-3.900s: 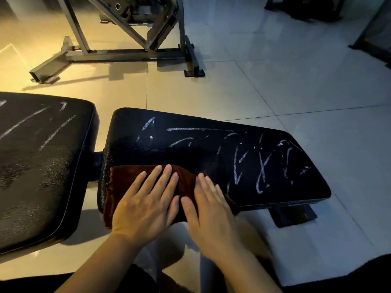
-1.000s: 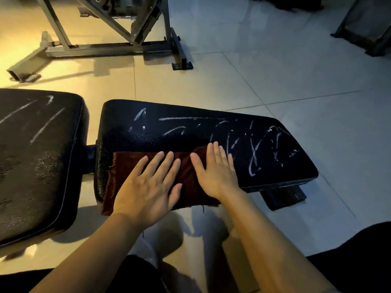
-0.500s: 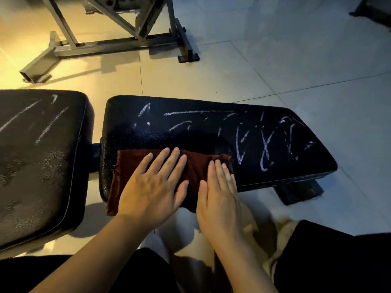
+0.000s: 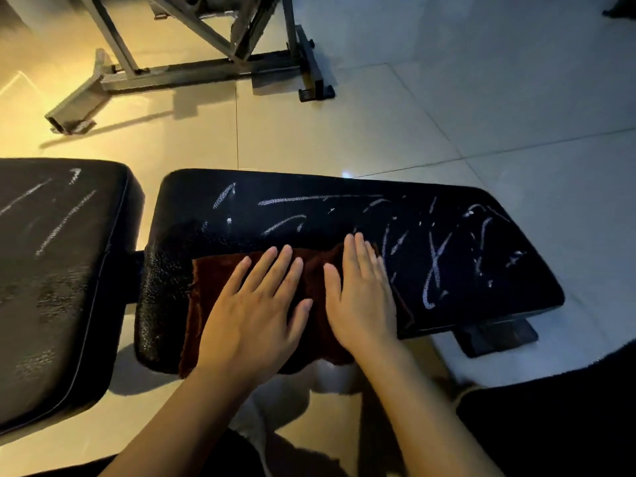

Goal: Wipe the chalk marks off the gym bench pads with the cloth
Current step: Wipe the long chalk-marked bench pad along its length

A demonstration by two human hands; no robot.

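With both hands, left hand (image 4: 254, 311) and right hand (image 4: 361, 294), flat and spread on the cloth (image 4: 311, 270), press firmly, sweep toward the chalk marks (image 4: 435, 266).

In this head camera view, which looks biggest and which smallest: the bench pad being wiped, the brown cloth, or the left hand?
1. Bench pad, clearly largest.
2. Brown cloth, partly covered by both hands, so its full extent is hidden.
3. Left hand, smallest, though not far below the cloth's visible area.
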